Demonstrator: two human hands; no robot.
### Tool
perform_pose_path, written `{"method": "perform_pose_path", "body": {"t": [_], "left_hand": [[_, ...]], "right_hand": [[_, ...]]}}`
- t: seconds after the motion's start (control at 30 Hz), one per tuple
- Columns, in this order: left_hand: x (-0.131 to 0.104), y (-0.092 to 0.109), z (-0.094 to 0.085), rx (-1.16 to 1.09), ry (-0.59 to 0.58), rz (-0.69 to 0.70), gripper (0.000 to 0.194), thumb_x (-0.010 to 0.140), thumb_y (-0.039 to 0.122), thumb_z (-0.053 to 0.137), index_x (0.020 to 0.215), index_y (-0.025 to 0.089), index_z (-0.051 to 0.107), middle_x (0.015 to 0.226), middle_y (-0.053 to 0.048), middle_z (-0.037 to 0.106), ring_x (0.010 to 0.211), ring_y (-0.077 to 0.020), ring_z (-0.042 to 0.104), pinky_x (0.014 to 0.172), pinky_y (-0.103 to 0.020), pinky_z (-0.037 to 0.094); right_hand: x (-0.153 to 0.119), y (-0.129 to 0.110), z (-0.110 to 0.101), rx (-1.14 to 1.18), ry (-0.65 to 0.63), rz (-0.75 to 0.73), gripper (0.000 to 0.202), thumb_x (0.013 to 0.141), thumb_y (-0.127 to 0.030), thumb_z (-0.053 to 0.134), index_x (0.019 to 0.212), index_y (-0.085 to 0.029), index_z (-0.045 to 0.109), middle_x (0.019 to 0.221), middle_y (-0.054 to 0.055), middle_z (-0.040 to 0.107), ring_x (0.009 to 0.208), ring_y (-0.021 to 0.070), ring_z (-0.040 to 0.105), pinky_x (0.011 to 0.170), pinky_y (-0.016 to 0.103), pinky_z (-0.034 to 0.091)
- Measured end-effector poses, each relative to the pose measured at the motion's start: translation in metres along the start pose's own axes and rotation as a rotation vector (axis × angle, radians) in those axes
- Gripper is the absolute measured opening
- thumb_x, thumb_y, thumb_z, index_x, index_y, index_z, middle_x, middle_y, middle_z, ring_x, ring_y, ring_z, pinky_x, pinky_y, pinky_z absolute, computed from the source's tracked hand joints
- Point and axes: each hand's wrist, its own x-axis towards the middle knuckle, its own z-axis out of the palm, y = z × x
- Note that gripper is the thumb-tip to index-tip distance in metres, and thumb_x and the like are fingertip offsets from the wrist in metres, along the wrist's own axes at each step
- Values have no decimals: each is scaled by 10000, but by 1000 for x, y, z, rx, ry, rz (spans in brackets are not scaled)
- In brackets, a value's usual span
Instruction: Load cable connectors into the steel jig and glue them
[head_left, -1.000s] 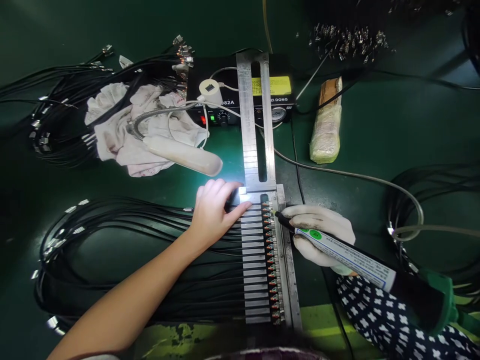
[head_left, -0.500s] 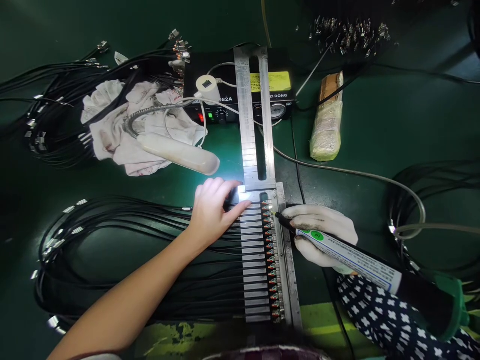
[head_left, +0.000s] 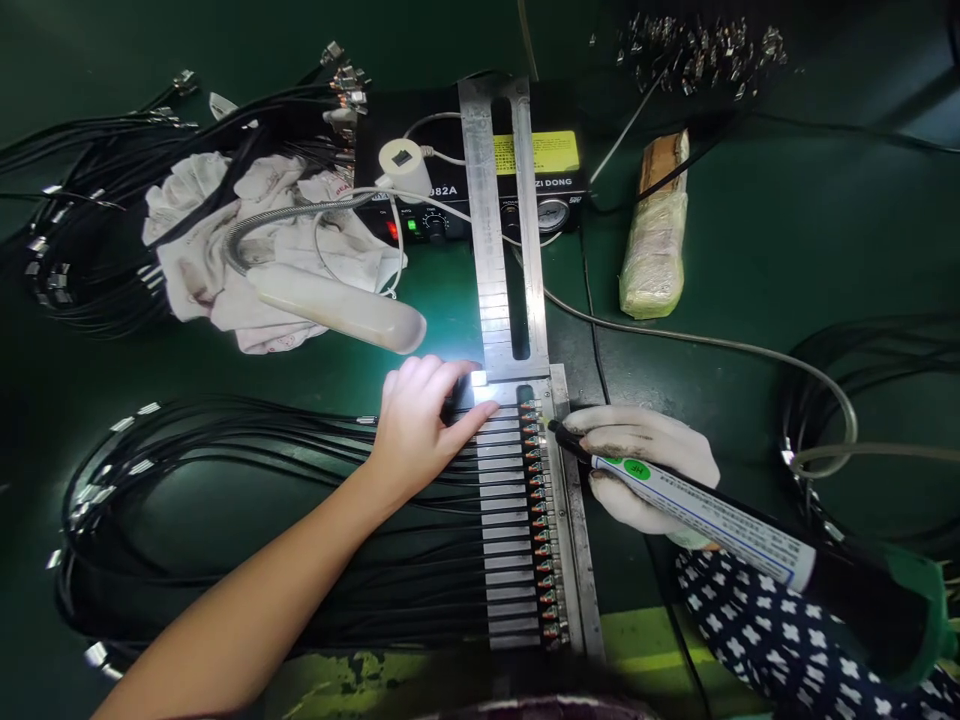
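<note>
My left hand is bare, its fingers curled at the upper left corner of a slotted metal fixture and its thumb lying over the slots. Black cables lie side by side in the slots, their small connectors lined up along the right edge. My right hand, in a white glove with a dirty patch, grips a dispensing syringe with a white label, a green sticker and a green end cap. Its black tip is just right of the upper connectors. Whether the tip touches one I cannot tell.
Behind the fixture stands a black dispenser box, with a slotted metal bar across it. A lit lamp hangs over a crumpled white cloth. Cable bundles lie left. A wrapped block and a hose lie right.
The whole view has shifted slightly, with most things a little further left. Both hands keep nearly the same place on the fixture, and the syringe tip has barely moved.
</note>
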Motion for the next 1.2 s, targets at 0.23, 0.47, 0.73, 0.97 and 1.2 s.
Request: {"method": "perform_pose_path", "body": {"t": [0.23,0.47,0.73,0.97,1.2], "left_hand": [[0,0,0,0,1,5,362,913,509,581,1090,196,622,844,-29,558,839,-217,509,736,-333,331],[0,-2,1,1,2,7,375,911,523,577,1092,199,622,837,-31,554,833,-218,502,727,-330,325],[0,0,0,-2,3,0,358,914,515,574,1081,202,626,839,-29,559,837,-219,510,729,-334,329],[0,0,-1,-3,-8,-5,363,908,509,589,1094,201,629,838,-30,558,834,-219,503,729,-334,328],[0,0,1,-6,-2,-4,365,908,514,585,1099,205,625,848,-32,562,849,-223,512,739,-336,332]], "right_hand": [[2,0,-1,-8,-9,8,179,780,-176,706,957,-187,691,949,96,771,845,208,755,758,306,652],[-1,2,0,-5,-5,9,211,762,-176,719,970,-197,691,963,86,770,846,212,753,745,319,656],[-3,4,0,14,-12,-18,212,755,-179,729,965,-177,697,937,96,770,852,217,753,751,313,655],[0,2,0,-11,-11,13,200,763,-161,713,959,-195,691,962,87,768,839,201,752,747,306,653],[-2,2,-1,-10,-12,-1,198,769,-194,710,967,-205,692,955,78,772,837,218,756,729,325,661]]}}
